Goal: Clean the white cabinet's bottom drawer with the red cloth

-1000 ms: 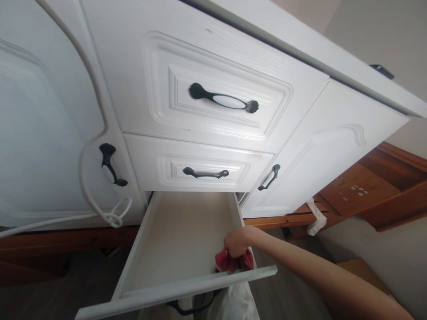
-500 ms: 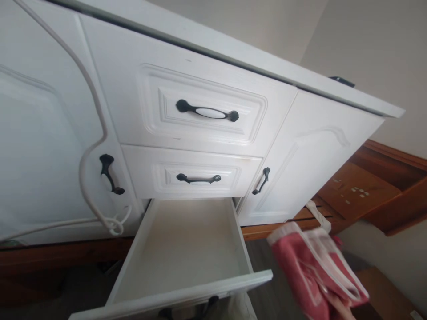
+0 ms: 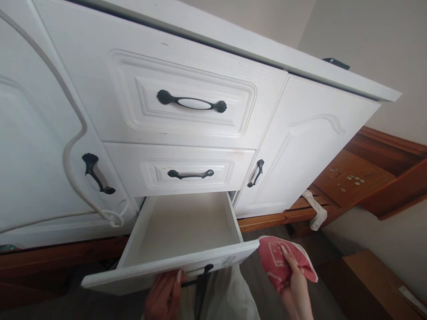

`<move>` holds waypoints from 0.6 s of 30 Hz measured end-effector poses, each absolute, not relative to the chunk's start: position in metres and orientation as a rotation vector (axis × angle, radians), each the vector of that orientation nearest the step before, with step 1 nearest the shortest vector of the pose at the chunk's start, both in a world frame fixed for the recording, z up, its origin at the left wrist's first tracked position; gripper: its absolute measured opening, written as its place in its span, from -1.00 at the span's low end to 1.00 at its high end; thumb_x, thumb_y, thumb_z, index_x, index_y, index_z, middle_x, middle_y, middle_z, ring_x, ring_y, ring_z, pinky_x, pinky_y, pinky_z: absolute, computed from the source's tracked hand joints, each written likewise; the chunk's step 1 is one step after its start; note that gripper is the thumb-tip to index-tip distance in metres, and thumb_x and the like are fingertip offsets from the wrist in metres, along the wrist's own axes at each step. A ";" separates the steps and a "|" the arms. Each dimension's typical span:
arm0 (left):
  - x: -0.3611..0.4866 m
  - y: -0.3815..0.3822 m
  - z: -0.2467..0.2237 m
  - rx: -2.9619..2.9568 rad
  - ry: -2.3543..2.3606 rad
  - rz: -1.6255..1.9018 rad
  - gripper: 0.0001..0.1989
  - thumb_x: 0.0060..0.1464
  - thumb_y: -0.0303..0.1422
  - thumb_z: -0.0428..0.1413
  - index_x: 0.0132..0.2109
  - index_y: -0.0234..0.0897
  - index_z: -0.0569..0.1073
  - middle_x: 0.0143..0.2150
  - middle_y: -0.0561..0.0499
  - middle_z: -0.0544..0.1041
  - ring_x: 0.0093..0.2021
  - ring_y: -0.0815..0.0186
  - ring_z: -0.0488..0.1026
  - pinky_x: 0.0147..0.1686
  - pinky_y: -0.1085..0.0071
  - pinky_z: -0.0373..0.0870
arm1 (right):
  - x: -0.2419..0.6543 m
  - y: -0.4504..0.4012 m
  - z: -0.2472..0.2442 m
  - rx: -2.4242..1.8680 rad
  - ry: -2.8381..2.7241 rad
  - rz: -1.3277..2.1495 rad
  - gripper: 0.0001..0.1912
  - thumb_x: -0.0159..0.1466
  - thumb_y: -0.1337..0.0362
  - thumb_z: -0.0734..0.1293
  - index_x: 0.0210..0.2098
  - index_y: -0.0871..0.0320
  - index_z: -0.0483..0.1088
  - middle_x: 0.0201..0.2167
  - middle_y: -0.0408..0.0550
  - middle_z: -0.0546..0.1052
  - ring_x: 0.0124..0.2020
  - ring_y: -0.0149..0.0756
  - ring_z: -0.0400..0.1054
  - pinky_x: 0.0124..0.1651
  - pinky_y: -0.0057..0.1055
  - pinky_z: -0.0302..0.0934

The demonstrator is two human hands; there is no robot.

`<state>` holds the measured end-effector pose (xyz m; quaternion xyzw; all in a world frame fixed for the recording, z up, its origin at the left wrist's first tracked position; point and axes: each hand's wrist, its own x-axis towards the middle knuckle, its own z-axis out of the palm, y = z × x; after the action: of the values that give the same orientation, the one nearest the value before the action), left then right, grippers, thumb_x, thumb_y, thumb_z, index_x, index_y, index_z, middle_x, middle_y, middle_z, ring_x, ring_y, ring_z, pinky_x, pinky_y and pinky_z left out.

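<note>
The lowest drawer (image 3: 167, 262) of a white cabinet is pulled part way out, and its pale inside shows. At its front panel is my left hand (image 3: 163, 295), fingers curled at the left end of the dark drawer handle (image 3: 208, 268), which the hand partly covers. To the right of the drawer, my right hand (image 3: 295, 284) grips a pink and white cloth (image 3: 275, 260), thumb on top. The cloth looks folded and hangs just beside the drawer's right corner.
Two shut drawers with dark handles, an upper drawer (image 3: 193, 100) and a middle drawer (image 3: 190, 171), sit above. A white cord (image 3: 71, 142) hangs across the left door. At right are a wooden bed frame (image 3: 353, 178), a white cloth strip (image 3: 316, 211) and a cardboard box (image 3: 363, 284).
The lowest drawer has slid partly inward. My left hand has come into view at its front. My right hand has brought the pink cloth left, closer to the drawer.
</note>
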<state>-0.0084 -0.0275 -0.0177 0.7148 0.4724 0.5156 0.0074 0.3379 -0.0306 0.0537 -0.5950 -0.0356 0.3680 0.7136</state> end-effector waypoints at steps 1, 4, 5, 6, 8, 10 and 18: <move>-0.010 -0.014 -0.011 2.306 1.444 1.605 -0.77 0.28 -0.55 0.05 -0.13 -0.14 0.54 -0.28 0.09 0.66 -0.22 0.28 0.58 -0.02 0.34 0.41 | 0.330 -0.029 0.052 -1.328 -0.007 0.840 -0.44 -0.24 0.12 0.63 -0.31 0.11 0.39 -0.58 -0.24 0.54 -0.71 -0.28 0.37 -0.65 -0.30 0.38; -0.013 0.029 0.005 2.345 1.465 1.597 -0.79 0.31 -0.53 0.05 -0.24 -0.24 0.54 -0.29 0.01 0.63 -0.21 0.27 0.55 0.00 0.33 0.38 | 0.299 -0.024 0.046 -1.347 0.075 0.908 -0.44 -0.24 0.09 0.62 -0.34 0.09 0.34 -0.65 -0.30 0.44 -0.75 -0.33 0.29 -0.71 -0.37 0.28; -0.012 0.044 0.009 2.329 1.483 1.582 -0.77 0.32 -0.51 0.04 -0.27 -0.25 0.54 -0.30 -0.01 0.62 -0.21 0.25 0.53 -0.02 0.31 0.38 | 0.287 -0.021 0.044 -1.346 0.057 0.915 -0.45 -0.21 0.07 0.61 -0.32 0.09 0.34 -0.63 -0.28 0.46 -0.72 -0.32 0.32 -0.68 -0.36 0.32; -0.012 0.059 0.012 2.306 1.485 1.536 -0.76 0.34 -0.49 0.03 -0.29 -0.26 0.54 -0.31 -0.02 0.60 -0.20 0.24 0.51 -0.06 0.31 0.37 | 0.276 -0.018 0.041 -1.342 0.020 0.906 -0.44 -0.18 0.06 0.59 -0.28 0.09 0.35 -0.58 -0.25 0.50 -0.66 -0.29 0.38 -0.61 -0.34 0.38; -0.011 0.086 0.016 2.226 1.478 1.443 -0.72 0.37 -0.43 0.01 -0.30 -0.27 0.55 -0.31 -0.04 0.59 -0.17 0.21 0.47 -0.09 0.29 0.35 | 0.255 -0.007 0.035 -1.341 -0.123 0.845 -0.42 -0.10 0.04 0.57 -0.17 0.10 0.35 -0.42 -0.17 0.58 -0.48 -0.23 0.50 -0.41 -0.31 0.47; -0.011 0.111 0.020 2.153 1.455 1.362 -0.69 0.38 -0.35 -0.01 -0.28 -0.27 0.56 -0.29 -0.06 0.59 -0.14 0.18 0.45 -0.06 0.25 0.34 | 0.240 0.012 0.031 -1.377 -0.337 0.773 -0.43 0.00 0.01 0.51 -0.10 0.11 0.33 -0.31 -0.09 0.60 -0.34 -0.18 0.54 -0.26 -0.29 0.48; -0.023 0.145 0.039 2.071 1.309 1.278 -0.76 0.33 -0.23 0.04 -0.19 -0.21 0.55 -0.16 -0.04 0.59 -0.07 0.18 0.45 -0.11 0.29 0.43 | 0.204 0.132 0.060 -1.527 -1.103 0.563 -0.50 0.37 0.05 0.12 0.11 0.31 0.28 -0.08 0.25 0.54 0.04 -0.05 0.44 0.15 -0.15 0.33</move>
<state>-0.0231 0.1447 0.0390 0.7361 0.4651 0.4543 0.1881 0.2042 0.1319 0.0603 -0.6464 -0.4668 0.2385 0.5544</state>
